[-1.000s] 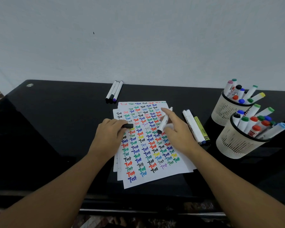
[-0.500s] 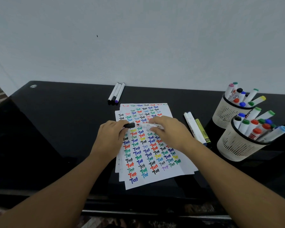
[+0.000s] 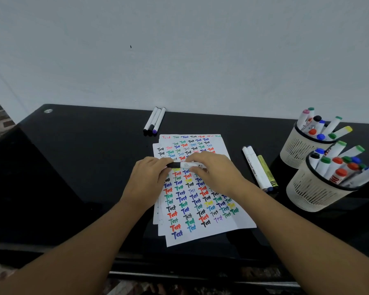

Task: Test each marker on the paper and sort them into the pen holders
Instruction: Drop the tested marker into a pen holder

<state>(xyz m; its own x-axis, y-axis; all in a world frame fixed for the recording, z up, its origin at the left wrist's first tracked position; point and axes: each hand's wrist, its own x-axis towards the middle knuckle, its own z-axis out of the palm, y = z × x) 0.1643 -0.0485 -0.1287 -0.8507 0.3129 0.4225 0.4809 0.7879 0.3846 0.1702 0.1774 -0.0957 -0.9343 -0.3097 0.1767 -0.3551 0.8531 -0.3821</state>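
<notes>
Hands meet over the upper part of the paper (image 3: 200, 209), and between them lies one marker (image 3: 190, 165), its long axis running left to right, about level with the worktop (image 3: 83, 167). The left hand (image 3: 146, 184) pinches the black cap end with curled fingers; the right hand (image 3: 215, 171) curls round the white barrel, fingers over the top. The cap looks seated or nearly so on the barrel, though the join is partly hidden by fingers, so I cannot tell whether it has clicked home.

My reading is that this marker has had its test and is being capped. What the coming move turns on is that the two pen holders stand off to the right: the far holder (image 3: 294, 150) and the near holder (image 3: 307, 194), both well apart from the paper. The right hand is the nearer one and already has the barrel, so it would likely carry the marker, tipping it from flat to upright to drop in among the others.

Three markers (image 3: 259, 169) lie just beside the paper's right edge, between the hands and the holders, and three thinner pens (image 3: 155, 120) lie beyond the paper's top edge.
</notes>
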